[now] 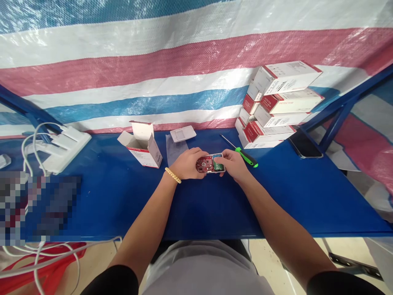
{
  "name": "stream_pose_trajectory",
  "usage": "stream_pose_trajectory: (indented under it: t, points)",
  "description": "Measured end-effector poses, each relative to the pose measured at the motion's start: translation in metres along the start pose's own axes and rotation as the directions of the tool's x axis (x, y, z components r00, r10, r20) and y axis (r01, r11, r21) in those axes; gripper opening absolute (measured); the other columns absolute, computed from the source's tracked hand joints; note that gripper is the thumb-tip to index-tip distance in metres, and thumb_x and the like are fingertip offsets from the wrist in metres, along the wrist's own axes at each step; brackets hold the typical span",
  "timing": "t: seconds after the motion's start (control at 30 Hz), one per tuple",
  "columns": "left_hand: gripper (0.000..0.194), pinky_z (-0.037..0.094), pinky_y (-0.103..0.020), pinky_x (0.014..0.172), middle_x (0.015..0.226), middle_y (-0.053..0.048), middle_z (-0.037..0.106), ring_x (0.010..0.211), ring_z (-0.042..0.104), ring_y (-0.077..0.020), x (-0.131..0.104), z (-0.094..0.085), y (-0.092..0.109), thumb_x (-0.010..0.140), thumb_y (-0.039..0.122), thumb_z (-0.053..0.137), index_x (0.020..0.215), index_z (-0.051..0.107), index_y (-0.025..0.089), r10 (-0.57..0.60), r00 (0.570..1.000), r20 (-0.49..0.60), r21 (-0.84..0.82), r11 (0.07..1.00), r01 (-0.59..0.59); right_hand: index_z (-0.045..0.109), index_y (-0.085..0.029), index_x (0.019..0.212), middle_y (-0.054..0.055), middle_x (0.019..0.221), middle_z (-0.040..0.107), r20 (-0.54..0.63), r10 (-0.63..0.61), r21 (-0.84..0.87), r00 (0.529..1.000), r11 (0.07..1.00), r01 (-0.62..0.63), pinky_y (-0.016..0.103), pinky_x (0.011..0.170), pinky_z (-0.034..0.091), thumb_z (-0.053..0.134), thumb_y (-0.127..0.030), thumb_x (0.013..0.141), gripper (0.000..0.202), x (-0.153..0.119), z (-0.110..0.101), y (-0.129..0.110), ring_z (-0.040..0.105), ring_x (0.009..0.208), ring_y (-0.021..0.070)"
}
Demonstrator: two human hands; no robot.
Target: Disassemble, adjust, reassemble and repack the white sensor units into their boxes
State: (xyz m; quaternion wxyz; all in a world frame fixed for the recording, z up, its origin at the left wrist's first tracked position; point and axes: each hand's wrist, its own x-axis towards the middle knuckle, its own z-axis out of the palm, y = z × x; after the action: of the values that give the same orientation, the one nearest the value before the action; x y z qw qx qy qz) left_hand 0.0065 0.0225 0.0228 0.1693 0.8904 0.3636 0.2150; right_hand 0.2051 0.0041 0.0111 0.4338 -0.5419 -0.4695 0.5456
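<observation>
Between my hands is an opened detector (205,164), a small white casing with a red circuit board and a green battery (219,164) at its right end. My left hand (188,164) grips the casing's left end, fingers along the far edge and thumb near the front. The right end is in my right hand (233,164), its thumb on or close to the battery; the exact contact is too small to tell. Behind them lie a white plastic cover (183,134) and a clear plastic bag (175,149). A green-and-black screwdriver (246,157) rests just beyond my right hand.
An open carton (145,155) stands left of my hands. Several red-and-white boxes (285,106) are stacked at the back right, near a black phone (305,144). A white power strip (69,149) with cables sits at the left of the blue table (123,209). Striped sheeting (138,78) hangs behind.
</observation>
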Motion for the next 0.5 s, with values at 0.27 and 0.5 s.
stream_pose_trajectory:
  t: [0.27,0.5]
  points:
    - [0.059,0.048,-0.039,0.09,0.104,-0.008,0.067,0.096,0.063,-0.0253,-0.019,-0.003,-0.011,0.059,0.033,0.076,0.115,0.065,0.018,0.052,0.998,-0.025,-0.028,0.998,-0.053,0.065,-0.02,0.069,-0.001,0.05,0.065,0.197,-0.105,-0.517,0.975,0.833,0.194,0.027,0.047,0.045,0.062,-0.046,0.079,0.028,-0.004,-0.017,-0.015,0.058,0.042,0.0146]
    - [0.058,0.042,-0.046,0.092,0.102,-0.008,0.061,0.1,0.056,-0.0289,-0.021,0.007,-0.011,0.057,0.043,0.078,0.11,0.071,0.021,0.015,0.998,0.061,0.094,0.995,-0.021,0.072,-0.021,0.077,0.005,0.074,0.071,-0.05,-0.551,-0.812,0.833,0.508,0.287,0.038,0.074,0.051,0.058,-0.025,0.077,0.015,0.015,-0.035,0.006,0.063,0.073,0.022]
